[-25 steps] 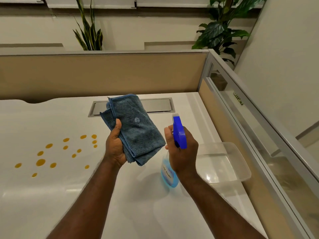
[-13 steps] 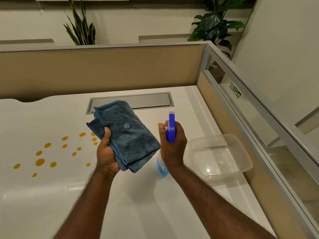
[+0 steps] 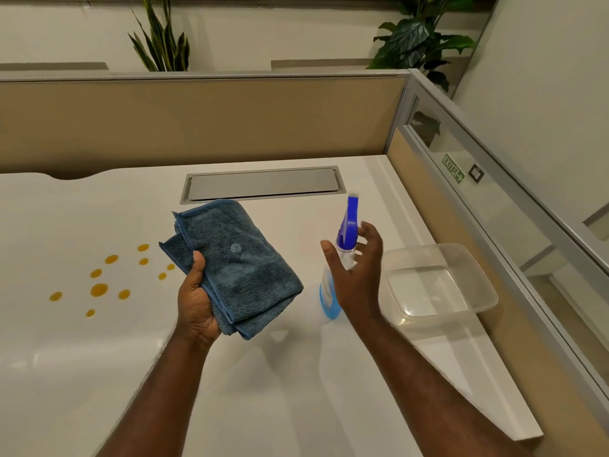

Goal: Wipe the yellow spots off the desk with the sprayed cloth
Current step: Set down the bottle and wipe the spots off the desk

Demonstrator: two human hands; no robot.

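My left hand (image 3: 197,301) holds a folded blue cloth (image 3: 244,268) above the white desk (image 3: 82,357); the cloth shows a small damp mark near its middle. Several yellow spots (image 3: 99,289) lie on the desk to the left of the cloth. A spray bottle (image 3: 346,245) with a blue trigger head and blue liquid stands on the desk. My right hand (image 3: 357,275) is just in front of the bottle with fingers spread, no longer gripping it.
A clear plastic container (image 3: 461,258) sits right of the bottle near the desk's right edge. A grey cable hatch (image 3: 262,184) lies in the desk behind the cloth. Tan partition walls (image 3: 197,127) close the back and right sides.
The right hand has set the spray bottle down on the desk and opened its fingers. The left hand still holds the cloth, a little lower.
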